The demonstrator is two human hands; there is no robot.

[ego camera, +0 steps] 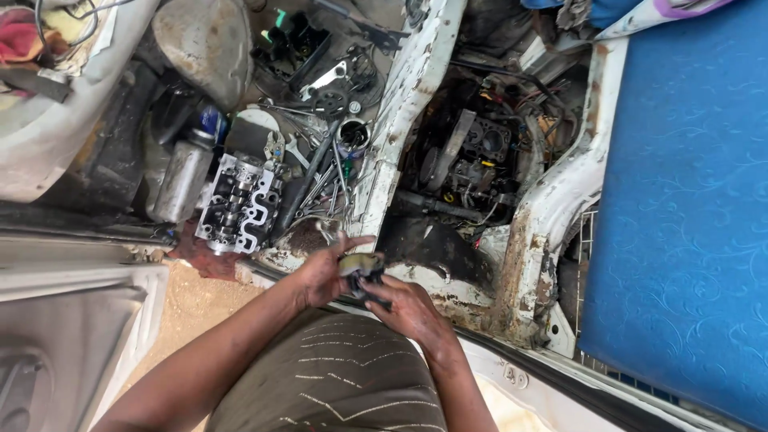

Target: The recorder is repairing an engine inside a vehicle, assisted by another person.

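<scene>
On your far left, a grey metal canister [182, 178] lies on the vehicle floor, with a cylinder head [238, 202] just beside it. Loose wrenches [320, 180] are scattered to its right, against the rusty white floor rail [400, 120]. Your left hand [324, 272] and your right hand [404, 308] meet just below that clutter, both closed around a small greasy metal part [360, 266] held between them, above your striped trouser leg. Past the rail, the exposed engine [472, 160] sits in the open bay. A blue seat cushion [688, 200] fills the right.
</scene>
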